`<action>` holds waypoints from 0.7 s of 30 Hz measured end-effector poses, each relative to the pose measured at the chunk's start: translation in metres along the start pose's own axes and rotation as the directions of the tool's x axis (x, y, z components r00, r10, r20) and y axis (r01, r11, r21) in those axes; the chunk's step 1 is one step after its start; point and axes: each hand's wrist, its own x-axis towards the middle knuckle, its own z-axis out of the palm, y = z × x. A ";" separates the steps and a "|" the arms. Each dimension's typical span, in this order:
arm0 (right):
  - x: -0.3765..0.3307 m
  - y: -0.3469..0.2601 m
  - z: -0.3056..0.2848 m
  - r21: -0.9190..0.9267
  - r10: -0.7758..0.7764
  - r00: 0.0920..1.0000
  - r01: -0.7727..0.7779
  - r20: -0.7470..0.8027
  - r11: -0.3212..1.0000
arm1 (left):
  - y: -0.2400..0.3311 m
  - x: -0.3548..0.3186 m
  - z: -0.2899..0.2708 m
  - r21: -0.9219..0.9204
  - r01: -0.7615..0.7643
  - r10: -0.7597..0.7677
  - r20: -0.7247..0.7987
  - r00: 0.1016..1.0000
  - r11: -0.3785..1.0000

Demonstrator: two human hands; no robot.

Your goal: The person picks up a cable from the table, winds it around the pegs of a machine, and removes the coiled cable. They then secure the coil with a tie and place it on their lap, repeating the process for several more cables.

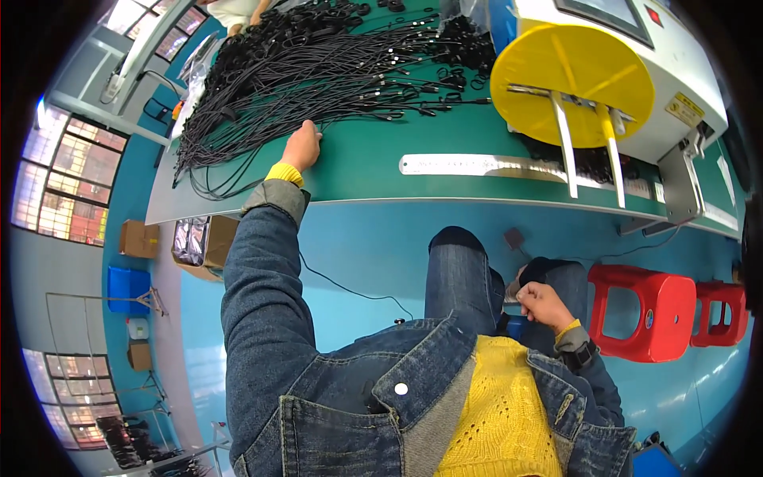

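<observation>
My left hand [302,146] reaches over the table's near edge, its fingers closed at the border of a large bundle of black cables [270,95]. They seem to pinch one black cable, though the fingertips are partly hidden. Many cables end in small metallic or light-coloured tips toward the right of the bundle. Above my lap, my right hand [544,305] is loosely curled, with nothing visible in it. On the green tabletop [358,171], a long steel ruler [477,164] lies along the near edge, right of my left hand.
At the right stands a white machine [683,71] with a yellow disc [572,83] and two projecting prongs. Red stools [648,314] are on the blue floor to my right. A cardboard box [214,242] sits below the table's left end. Another person's arm [258,12] shows across the table.
</observation>
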 end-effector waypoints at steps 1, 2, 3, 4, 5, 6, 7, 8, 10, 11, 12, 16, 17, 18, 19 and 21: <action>-0.003 0.002 -0.002 -0.006 -0.011 1.000 0.011 -0.003 1.000 | 0.005 -0.003 -0.002 -0.082 -0.015 0.015 -0.003 1.000 0.996; -0.006 0.003 -0.004 0.002 -0.013 1.000 0.013 -0.008 1.000 | 0.008 -0.004 -0.002 -0.081 -0.024 0.024 -0.002 1.000 0.996; -0.008 0.003 -0.006 -0.007 -0.024 1.000 0.024 -0.003 1.000 | 0.011 -0.005 -0.001 -0.011 -0.002 0.002 0.006 1.000 1.000; -0.009 0.002 -0.008 -0.019 -0.040 0.999 0.041 0.004 0.999 | 0.013 -0.006 -0.002 0.061 0.022 -0.022 0.007 1.000 0.998; -0.012 0.002 -0.009 -0.030 -0.057 0.998 0.058 0.012 0.998 | 0.015 -0.006 -0.002 0.134 0.046 -0.047 0.005 0.999 0.990; -0.016 0.003 -0.009 -0.026 -0.066 0.998 0.066 0.009 0.997 | 0.017 -0.009 -0.001 0.138 0.041 -0.041 -0.001 0.999 0.990; -0.019 0.003 -0.010 -0.020 -0.072 0.997 0.072 0.012 0.997 | 0.023 -0.011 0.000 0.086 0.062 -0.060 -0.031 0.998 0.994; -0.022 0.002 -0.010 -0.015 -0.078 0.997 0.079 0.017 0.997 | 0.029 -0.014 0.001 0.034 0.083 -0.081 -0.060 0.995 0.996; -0.029 0.004 -0.015 -0.006 -0.087 0.996 0.087 0.014 0.996 | 0.045 -0.018 0.000 -0.021 0.094 -0.096 -0.089 0.991 0.995; -0.033 0.007 -0.020 -0.011 -0.077 0.997 0.077 -0.011 0.997 | 0.061 -0.019 -0.007 -0.150 0.012 -0.037 -0.167 0.985 0.989; -0.038 0.010 -0.024 -0.016 -0.065 0.997 0.065 -0.036 0.998 | 0.076 -0.021 -0.015 -0.270 -0.078 0.008 -0.249 0.968 0.960; -0.042 0.005 -0.026 -0.072 -0.266 0.957 0.259 -0.115 0.963 | 0.141 -0.050 -0.068 -0.283 -0.289 0.172 -0.374 0.911 0.915; -0.037 -0.003 -0.024 -0.105 -0.372 0.918 0.360 -0.138 0.927 | 0.156 -0.060 -0.081 -0.232 -0.345 0.236 -0.394 0.888 0.909; -0.037 -0.018 -0.021 -0.241 -0.536 0.813 0.487 -0.225 0.840 | 0.172 -0.071 -0.088 -0.235 -0.348 0.239 -0.391 0.889 0.908; -0.042 -0.039 -0.015 -0.384 -0.683 0.674 0.573 -0.282 0.724 | 0.188 -0.087 -0.094 -0.232 -0.403 0.307 -0.360 0.881 0.885; -0.066 -0.090 -0.005 -0.599 -0.835 0.477 0.596 -0.272 0.535 | 0.220 -0.118 -0.103 -0.268 -0.485 0.392 -0.333 0.858 0.833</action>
